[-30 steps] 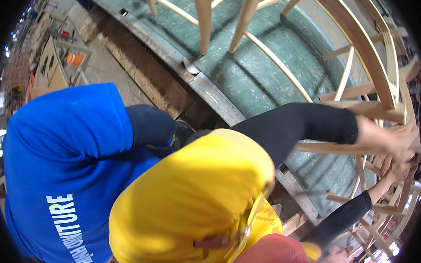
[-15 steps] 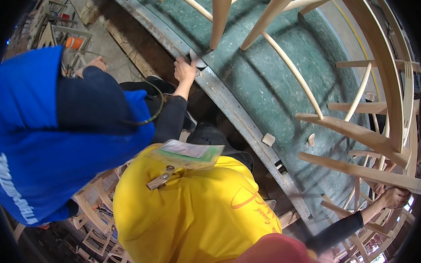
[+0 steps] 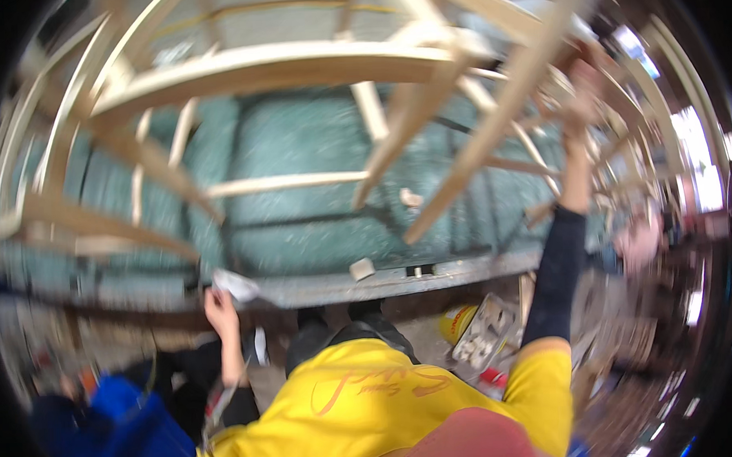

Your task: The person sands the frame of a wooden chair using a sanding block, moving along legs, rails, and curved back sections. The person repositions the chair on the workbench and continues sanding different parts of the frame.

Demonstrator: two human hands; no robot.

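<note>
Pale wooden frame [image 3: 310, 67] stands over the green worktop [image 3: 300, 223]. Right hand [image 3: 584, 84], arm raised, grips a frame bar at upper right, though blur hides the fingers. Left hand [image 3: 220, 304] pinches a white scrap [image 3: 236, 285] at the worktop's edge

Wooden chair frame [image 3: 310, 76] fills upper half of frame, rails and legs spreading left to right above workbench top [image 3: 299, 199]. Bench front edge [image 3: 368, 284] runs across centre. Small wood block [image 3: 361, 269] on that edge, centre; another bit [image 3: 411, 198] on bench top just above it. Right hand [image 3: 582, 96] upper right, on chair spindle. Left hand [image 3: 220, 303] lower left of centre, at bench edge beside crumpled scrap [image 3: 236, 285]. Tray of small parts [image 3: 485, 338] below bench, right of centre.
</note>
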